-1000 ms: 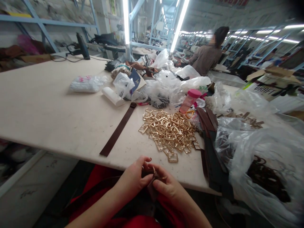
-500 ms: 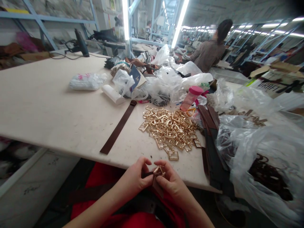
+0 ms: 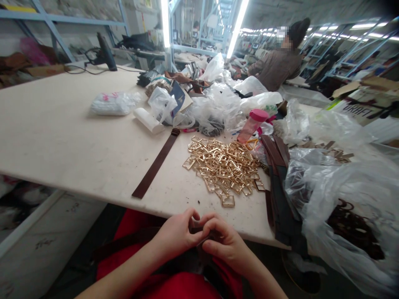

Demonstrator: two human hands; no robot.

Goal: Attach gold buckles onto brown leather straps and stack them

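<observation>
Close together at the table's front edge, my left hand (image 3: 177,234) and my right hand (image 3: 225,243) are both closed on a dark brown leather strap (image 3: 124,245). The strap runs out to the left under my left forearm, over red clothing. My curled right fingers cover its end, and the gold buckle there is hidden. Just beyond my hands lies a heap of gold belt buckles (image 3: 226,164), with a single buckle (image 3: 227,201) at its near edge. Another brown strap (image 3: 157,162) lies flat to the left, with small dark loops at its far end.
Brown and black straps (image 3: 279,187) hang over the table edge at right, beside a clear plastic bag (image 3: 314,216) holding dark brown loops. Behind the buckles stand a pink-lidded bottle (image 3: 251,126) and piled plastic bags (image 3: 224,101). A person (image 3: 277,62) is farther back.
My right fingers have curled over the strap end, hiding the gold buckle that showed between my hands. Both hands stay close together, and the view has shifted slightly.
</observation>
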